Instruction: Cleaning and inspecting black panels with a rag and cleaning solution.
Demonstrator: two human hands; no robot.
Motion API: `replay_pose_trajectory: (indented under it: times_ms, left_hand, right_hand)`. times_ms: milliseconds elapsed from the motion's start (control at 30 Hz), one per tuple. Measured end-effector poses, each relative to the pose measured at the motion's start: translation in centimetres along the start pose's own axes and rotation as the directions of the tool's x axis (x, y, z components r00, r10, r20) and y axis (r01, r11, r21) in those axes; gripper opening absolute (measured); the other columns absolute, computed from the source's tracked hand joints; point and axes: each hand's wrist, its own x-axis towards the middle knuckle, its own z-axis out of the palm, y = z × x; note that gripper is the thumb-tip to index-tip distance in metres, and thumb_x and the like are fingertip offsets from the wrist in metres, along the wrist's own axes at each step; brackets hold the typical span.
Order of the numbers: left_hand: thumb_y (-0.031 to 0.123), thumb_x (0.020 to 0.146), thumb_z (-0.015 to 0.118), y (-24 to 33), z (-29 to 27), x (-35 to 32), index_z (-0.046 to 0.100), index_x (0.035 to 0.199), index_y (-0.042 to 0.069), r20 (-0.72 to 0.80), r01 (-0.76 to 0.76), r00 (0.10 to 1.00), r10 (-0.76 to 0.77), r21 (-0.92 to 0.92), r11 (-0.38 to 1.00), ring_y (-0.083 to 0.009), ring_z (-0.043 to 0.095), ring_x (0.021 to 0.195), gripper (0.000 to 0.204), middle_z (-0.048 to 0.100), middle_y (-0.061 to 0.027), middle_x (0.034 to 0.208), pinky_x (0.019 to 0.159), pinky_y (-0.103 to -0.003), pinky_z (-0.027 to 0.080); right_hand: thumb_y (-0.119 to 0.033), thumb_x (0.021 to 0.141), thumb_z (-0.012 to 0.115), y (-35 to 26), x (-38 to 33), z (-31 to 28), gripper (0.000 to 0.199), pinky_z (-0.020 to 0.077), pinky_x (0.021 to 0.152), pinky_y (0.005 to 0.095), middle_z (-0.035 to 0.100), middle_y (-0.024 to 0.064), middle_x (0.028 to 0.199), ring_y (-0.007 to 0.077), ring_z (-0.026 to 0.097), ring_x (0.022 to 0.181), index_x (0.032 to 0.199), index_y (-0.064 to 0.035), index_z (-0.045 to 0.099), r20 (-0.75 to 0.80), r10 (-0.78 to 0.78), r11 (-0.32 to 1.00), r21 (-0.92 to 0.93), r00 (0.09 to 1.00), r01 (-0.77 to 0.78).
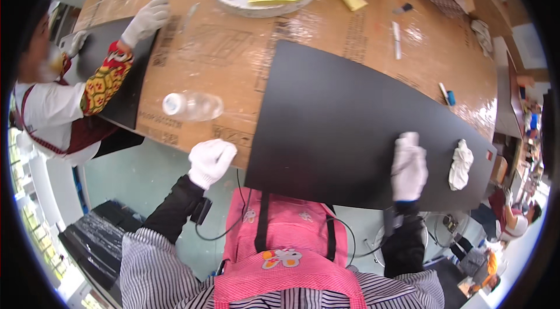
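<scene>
Pink apron (pixel 280 250) hangs closest under the lens, and from it my two gloved hands go out to the work. Right hand (pixel 408 168), at about four o'clock, lies flat with fingers (pixel 409 141) together on the black board (pixel 350 128), pressing a white cloth or pad, I think; whether anything is truly pinched there I cannot tell. Left hand (pixel 211 160), at about eight o'clock, is curled loosely at the cardboard-covered table (pixel 233 46) edge, holding nothing I can see, just beside the board's near left corner. That board stretches from centre toward three o'clock. A crumpled white rag (pixel 461 164) sits on it just right of my right hand. A clear plastic bottle (pixel 192 106) lies on its side at nine o'clock. I judge this to be wiping the board's surface; next calls for steadying it and sweeping across.
</scene>
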Motion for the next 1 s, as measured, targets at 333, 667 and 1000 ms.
replay_pose_trajectory:
  times_ms: [333,667,1000]
  left_hand:
    - [0.027,0.093,0.067,-3.6,2.7,-0.5,0.07,0.078,0.014,-0.146,-0.062,0.986,0.08,0.125,0.99,-0.0314,0.068,0.066,0.02,0.068,-0.0072,0.074,0.06,-0.042,0.054]
    - [0.017,0.095,0.064,-3.0,3.1,0.2,0.066,0.077,0.009,-0.28,-0.032,0.959,0.046,0.055,0.998,-0.0342,0.064,0.065,0.02,0.063,-0.0137,0.073,0.059,-0.044,0.05]
    - [0.015,0.099,0.062,-5.1,4.2,-1.3,0.069,0.081,0.002,-0.31,0.1,0.948,-0.075,0.066,0.993,-0.0355,0.064,0.067,0.023,0.065,-0.016,0.076,0.065,-0.043,0.051]
  right_hand:
    - [-0.023,0.115,0.05,23.2,1.2,14.2,0.045,0.0533,0.105,0.0375,0.065,0.0184,0.147,0.0264,0.07,0.12,0.148,0.0053,0.055,0.366,0.13,0.952,-0.305,0.921,-0.013]
    - [-0.025,0.108,0.06,14.0,-1.8,12.5,0.026,0.0549,0.064,0.0326,0.069,0.0126,0.097,0.0203,0.065,0.071,0.111,0.0007,0.061,0.023,0.476,0.769,-0.496,0.879,-0.403]
    - [-0.043,0.108,0.059,-14.3,8.0,-2.7,0.057,0.0452,0.115,0.0504,0.064,0.0175,0.144,0.0347,0.053,0.14,0.148,-0.0041,0.057,0.119,-0.564,-0.314,-0.946,0.817,-0.079]
